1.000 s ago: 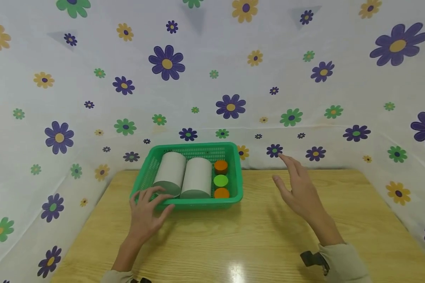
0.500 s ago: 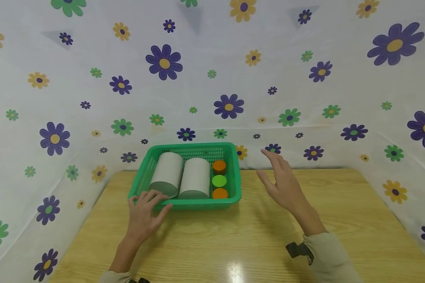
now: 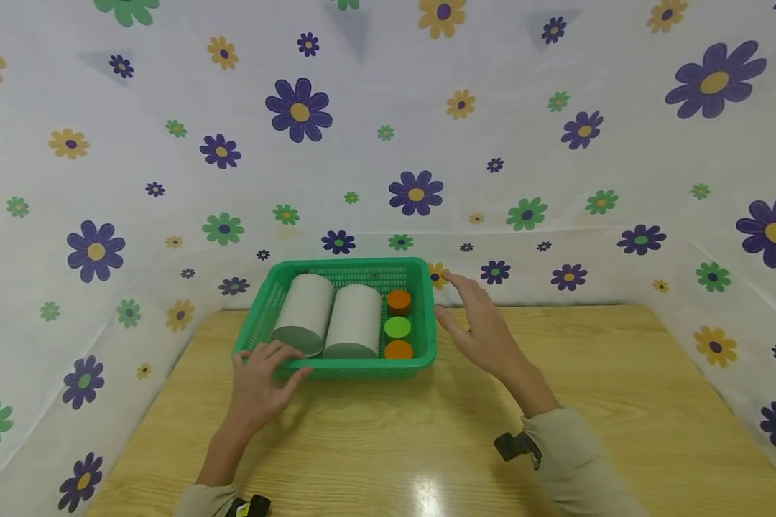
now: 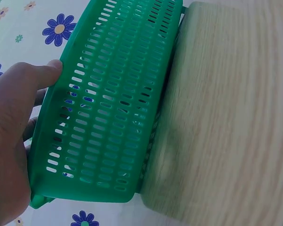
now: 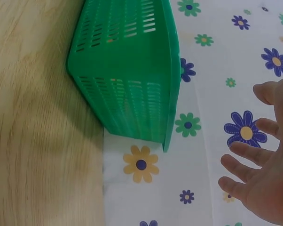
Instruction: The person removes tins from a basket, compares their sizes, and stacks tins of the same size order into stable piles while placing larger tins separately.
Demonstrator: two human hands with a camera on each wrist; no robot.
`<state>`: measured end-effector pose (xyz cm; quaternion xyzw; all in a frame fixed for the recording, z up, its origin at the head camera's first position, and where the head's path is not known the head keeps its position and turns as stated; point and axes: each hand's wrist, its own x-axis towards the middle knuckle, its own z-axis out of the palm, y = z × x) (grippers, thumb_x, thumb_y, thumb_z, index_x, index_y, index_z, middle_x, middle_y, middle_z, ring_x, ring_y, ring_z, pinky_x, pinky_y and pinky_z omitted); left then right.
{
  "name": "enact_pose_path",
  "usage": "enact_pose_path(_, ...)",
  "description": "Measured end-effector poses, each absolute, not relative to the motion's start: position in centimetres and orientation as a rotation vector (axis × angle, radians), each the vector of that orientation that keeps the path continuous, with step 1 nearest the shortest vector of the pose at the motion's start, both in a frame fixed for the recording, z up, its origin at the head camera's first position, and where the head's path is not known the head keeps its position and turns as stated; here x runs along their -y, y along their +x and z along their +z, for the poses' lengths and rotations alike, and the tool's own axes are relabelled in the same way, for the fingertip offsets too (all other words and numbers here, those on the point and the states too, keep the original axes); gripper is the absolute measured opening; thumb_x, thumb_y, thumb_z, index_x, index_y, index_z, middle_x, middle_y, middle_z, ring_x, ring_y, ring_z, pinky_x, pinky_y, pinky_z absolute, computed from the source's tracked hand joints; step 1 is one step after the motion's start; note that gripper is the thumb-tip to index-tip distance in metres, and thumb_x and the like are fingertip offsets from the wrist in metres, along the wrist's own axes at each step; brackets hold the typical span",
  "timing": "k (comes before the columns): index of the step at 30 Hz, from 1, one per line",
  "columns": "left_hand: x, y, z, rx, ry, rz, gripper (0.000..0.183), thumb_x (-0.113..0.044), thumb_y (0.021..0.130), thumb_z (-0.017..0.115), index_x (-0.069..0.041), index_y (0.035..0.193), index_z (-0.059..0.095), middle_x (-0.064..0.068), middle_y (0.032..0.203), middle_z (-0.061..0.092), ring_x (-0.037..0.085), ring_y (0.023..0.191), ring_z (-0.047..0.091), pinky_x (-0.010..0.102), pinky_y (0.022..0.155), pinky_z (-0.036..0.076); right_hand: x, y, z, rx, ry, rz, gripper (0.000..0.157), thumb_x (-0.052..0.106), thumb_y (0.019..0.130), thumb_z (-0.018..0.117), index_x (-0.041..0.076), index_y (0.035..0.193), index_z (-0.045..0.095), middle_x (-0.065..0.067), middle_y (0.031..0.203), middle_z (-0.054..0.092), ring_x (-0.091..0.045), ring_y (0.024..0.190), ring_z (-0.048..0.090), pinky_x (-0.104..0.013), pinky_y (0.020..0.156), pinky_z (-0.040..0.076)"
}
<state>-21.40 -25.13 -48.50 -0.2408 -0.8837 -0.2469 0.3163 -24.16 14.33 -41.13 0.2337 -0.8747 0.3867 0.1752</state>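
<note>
A green plastic basket stands towards the back of the wooden table. Inside it lie two white cylinders, side by side, plus a column of small round pieces: a far orange one, a bright green one and a near orange one. My left hand grips the basket's front left rim, the thumb outside and the fingers over the edge; the left wrist view shows the thumb at the rim. Fingers spread, my right hand hovers beside the basket's right side, holding nothing.
The wooden table extends in front of the basket and to its right. A white flower-printed sheet hangs behind and along both sides. Dark wrist straps sit at both sleeves.
My right hand has moved left, from well off to the right to close beside the basket's right rim. The left hand keeps its grip on the front rim.
</note>
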Motion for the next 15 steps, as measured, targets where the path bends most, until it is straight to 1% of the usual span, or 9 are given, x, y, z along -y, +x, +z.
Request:
enact_pose_path(5, 25.3, -21.3, -48.5, 2.349, -0.634, -0.649, 0.021, -0.026, 0.083, 0.085, -0.018, 0.098, 0.074, -0.005, 0.096, 0.068, 0.021, 0.088, 0.058, 0.055, 0.083, 0.028, -13.0, -24.5, -41.2, 2.484, 0.714, 1.165, 0.06, 0.029, 0.105, 0.06, 0.012, 0.158, 0.036, -0.01, 0.159, 0.041, -0.032, 0.144, 0.04, -0.057, 0.114, 0.033)
enact_pose_path(7, 25.3, -21.2, -48.4, 2.354, -0.634, -0.654, 0.021, -0.026, 0.083, 0.086, -0.017, 0.098, 0.074, -0.004, 0.096, 0.068, 0.022, 0.089, 0.059, 0.055, 0.084, 0.029, -12.6, -24.6, -41.2, 2.488, 0.723, 1.187, 0.06, 0.028, 0.105, 0.062, 0.012, 0.157, 0.037, -0.011, 0.158, 0.042, -0.033, 0.141, 0.044, -0.056, 0.112, 0.036)
enact_pose_path(11, 25.1, -21.1, -48.3, 2.363, -0.634, -0.654, 0.022, -0.025, 0.083, 0.086, -0.016, 0.099, 0.074, -0.003, 0.097, 0.068, 0.023, 0.09, 0.059, 0.056, 0.084, 0.029, -11.9, -24.7, -41.4, 2.473, 0.764, 1.23, 0.06, 0.024, 0.103, 0.065, 0.008, 0.155, 0.04, -0.013, 0.155, 0.045, -0.038, 0.134, 0.051, -0.058, 0.108, 0.04)
enact_pose_path(15, 25.0, -21.0, -48.2, 2.36, -0.636, -0.645, 0.023, -0.025, 0.083, 0.086, -0.015, 0.1, 0.073, -0.004, 0.097, 0.069, 0.023, 0.09, 0.059, 0.055, 0.083, 0.029, -11.2, -25.0, -41.6, 2.481, 0.834, 1.215, 0.059, 0.022, 0.101, 0.068, 0.007, 0.153, 0.043, -0.014, 0.152, 0.049, -0.036, 0.129, 0.053, -0.056, 0.106, 0.043)
